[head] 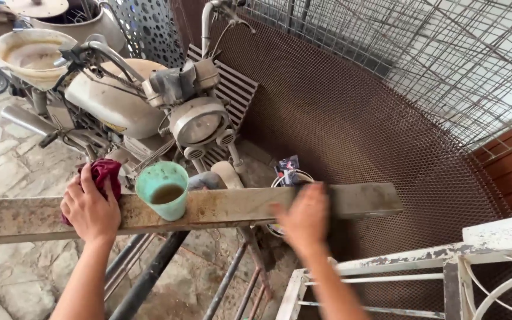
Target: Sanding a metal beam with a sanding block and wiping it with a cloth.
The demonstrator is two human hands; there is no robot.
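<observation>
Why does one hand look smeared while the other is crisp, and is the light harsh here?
Head view: the right hand is streaked with motion blur on the beam, while the left hand, on a red cloth, and the green cup are sharp; the daylight is soft and even, with no strong glare; straight edges bow slightly near the frame's borders.

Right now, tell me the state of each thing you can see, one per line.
Left hand: closed on a red rag, resting on the beam.
Red rag: bunched under the left hand.
Right hand: blurred, on the beam; grip unclear.
Metal beam: lying level, dusty.
Green cup: upright on the beam, holding brown liquid.
Motorcycle: parked, dusty.
White frame: paint peeling.
</observation>
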